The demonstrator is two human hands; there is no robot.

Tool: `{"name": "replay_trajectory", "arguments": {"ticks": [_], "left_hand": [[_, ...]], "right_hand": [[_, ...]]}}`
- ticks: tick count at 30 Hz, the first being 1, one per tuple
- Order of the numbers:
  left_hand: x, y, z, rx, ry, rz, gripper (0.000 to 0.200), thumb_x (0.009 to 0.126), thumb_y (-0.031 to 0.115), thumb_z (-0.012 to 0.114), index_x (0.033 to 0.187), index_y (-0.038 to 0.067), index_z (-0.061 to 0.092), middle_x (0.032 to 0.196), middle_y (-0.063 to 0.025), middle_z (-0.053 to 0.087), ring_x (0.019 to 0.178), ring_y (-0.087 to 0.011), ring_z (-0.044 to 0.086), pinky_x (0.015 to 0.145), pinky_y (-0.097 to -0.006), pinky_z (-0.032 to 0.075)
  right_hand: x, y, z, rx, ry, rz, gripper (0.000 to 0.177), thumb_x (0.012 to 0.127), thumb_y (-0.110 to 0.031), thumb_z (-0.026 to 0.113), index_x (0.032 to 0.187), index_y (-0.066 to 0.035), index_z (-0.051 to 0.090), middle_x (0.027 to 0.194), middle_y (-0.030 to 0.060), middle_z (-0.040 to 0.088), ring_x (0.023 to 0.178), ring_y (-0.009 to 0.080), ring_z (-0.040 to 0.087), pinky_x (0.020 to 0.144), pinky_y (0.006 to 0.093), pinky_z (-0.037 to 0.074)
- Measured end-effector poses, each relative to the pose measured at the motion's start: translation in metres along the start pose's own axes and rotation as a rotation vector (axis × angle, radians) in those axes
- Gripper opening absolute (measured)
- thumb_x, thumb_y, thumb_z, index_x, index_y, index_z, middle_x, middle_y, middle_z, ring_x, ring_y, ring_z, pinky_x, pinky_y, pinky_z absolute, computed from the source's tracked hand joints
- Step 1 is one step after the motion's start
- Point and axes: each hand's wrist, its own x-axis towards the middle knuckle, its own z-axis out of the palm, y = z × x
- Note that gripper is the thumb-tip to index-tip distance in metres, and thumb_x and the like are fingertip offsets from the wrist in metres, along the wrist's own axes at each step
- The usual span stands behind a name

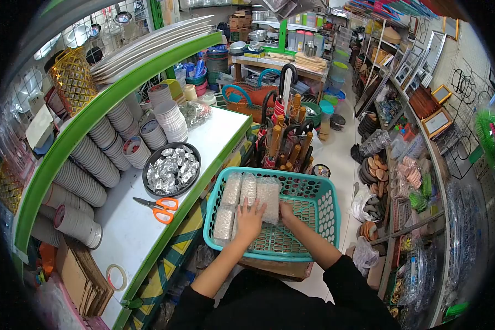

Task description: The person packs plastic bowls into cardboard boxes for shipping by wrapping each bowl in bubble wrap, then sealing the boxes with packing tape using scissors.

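Left hand point(250, 220): fingers splayed, released, pressing wrapped packs point(239, 192) flat under them
Right hand point(286, 211): grip unclear, fingertips against end pack point(268, 199), keeping row tight

One teal basket point(327, 217), four wrapped packs point(268, 198), one left hand point(250, 220), one right hand point(286, 210), one pair of orange scissors point(159, 208) at the basket's nine o'clock, one black bowl point(148, 171), one tape roll point(116, 276)

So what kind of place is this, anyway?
Probably a crowded household-goods shop: stacks of disposable cups fill the shelf on the left, umbrellas stand bunched together in the aisle, and picture frames are displayed along the right wall.
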Motion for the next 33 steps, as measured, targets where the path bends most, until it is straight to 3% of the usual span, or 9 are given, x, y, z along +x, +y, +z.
{"name": "replay_trajectory", "arguments": {"ticks": [1,3,6,9,15,25,27,30,33], "left_hand": [[0.001,-0.001,0.003,0.000,-0.001,-0.001,0.065,0.079,0.023,0.064,0.139,0.025,0.039,0.146,-0.0063,0.033,0.136,-0.0413,0.021,0.106,-0.0594,0.022],[0.002,0.000,0.007,0.052,0.071,-0.007,0.060,0.080,0.017,0.060,0.137,0.026,0.043,0.144,-0.0051,0.037,0.135,-0.0394,0.024,0.105,-0.0580,0.024],[0.003,0.002,0.008,0.059,0.056,-0.023,0.059,0.080,0.014,0.057,0.136,0.027,0.045,0.142,-0.0051,0.038,0.134,-0.0389,0.025,0.104,-0.0575,0.025],[0.005,0.003,0.005,0.070,0.022,-0.036,0.059,0.080,0.013,0.056,0.136,0.028,0.045,0.142,-0.0050,0.039,0.134,-0.0395,0.025,0.105,-0.0575,0.024],[0.005,0.001,0.010,0.089,0.062,-0.021,0.057,0.082,0.016,0.056,0.136,0.028,0.044,0.143,-0.0055,0.038,0.134,-0.0398,0.025,0.104,-0.0578,0.023],[0.003,0.002,0.009,0.076,0.085,0.024,0.069,0.075,0.022,0.067,0.138,0.027,0.040,0.144,-0.0090,0.035,0.133,-0.0418,0.026,0.102,-0.0611,0.024],[0.003,0.001,0.007,0.078,0.057,0.030,0.077,0.070,0.027,0.072,0.139,0.028,0.039,0.145,-0.0093,0.033,0.133,-0.0422,0.024,0.102,-0.0613,0.024],[0.002,0.002,0.004,0.062,0.021,0.024,0.081,0.067,0.029,0.075,0.140,0.028,0.038,0.145,-0.0090,0.033,0.133,-0.0426,0.024,0.102,-0.0612,0.025],[0.002,0.002,0.001,0.063,-0.011,0.017,0.083,0.067,0.031,0.075,0.140,0.027,0.037,0.145,-0.0090,0.033,0.134,-0.0427,0.022,0.103,-0.0613,0.023]], "right_hand": [[0.006,0.003,-0.003,0.000,0.000,0.001,0.034,0.093,-0.030,0.047,0.102,-0.001,0.063,0.093,0.0135,0.067,0.079,0.0262,0.065,0.069,0.0370,0.051],[0.008,0.000,-0.006,-0.390,0.137,-0.269,0.035,0.092,-0.033,0.049,0.088,-0.001,0.063,0.072,0.0073,0.063,0.053,0.0208,0.059,0.051,0.0307,0.048],[-0.010,-0.021,-0.006,-0.059,0.002,-0.122,0.049,0.087,-0.049,0.057,0.092,0.000,0.064,0.076,0.0080,0.063,0.066,0.0196,0.062,0.058,0.0351,0.049],[-0.035,-0.051,-0.005,0.006,-0.124,0.018,0.061,0.083,-0.057,0.058,0.096,0.002,0.062,0.080,0.0105,0.063,0.070,0.0217,0.063,0.062,0.0359,0.051],[-0.044,-0.062,-0.011,-0.167,-0.207,-0.007,0.075,0.079,-0.064,0.059,0.105,0.007,0.059,0.093,0.0161,0.064,0.076,0.0255,0.065,0.067,0.0365,0.055],[-0.025,-0.051,-0.017,-0.159,-0.177,-0.036,0.076,0.078,-0.065,0.058,0.099,0.008,0.061,0.085,0.0167,0.065,0.072,0.0279,0.066,0.065,0.0366,0.055],[-0.017,-0.046,-0.013,-0.538,0.049,-0.236,0.073,0.079,-0.065,0.056,0.092,0.006,0.061,0.084,0.0205,0.065,0.075,0.0323,0.065,0.067,0.0403,0.053],[-0.036,-0.061,-0.009,-0.891,0.107,-0.389,0.067,0.082,-0.061,0.053,0.090,0.005,0.060,0.087,0.0238,0.064,0.081,0.0374,0.064,0.072,0.0439,0.050],[-0.043,-0.068,0.006,-0.917,0.146,-0.427,0.060,0.084,-0.053,0.055,0.086,0.007,0.063,0.086,0.0250,0.064,0.080,0.0388,0.064,0.075,0.0432,0.050]]}}
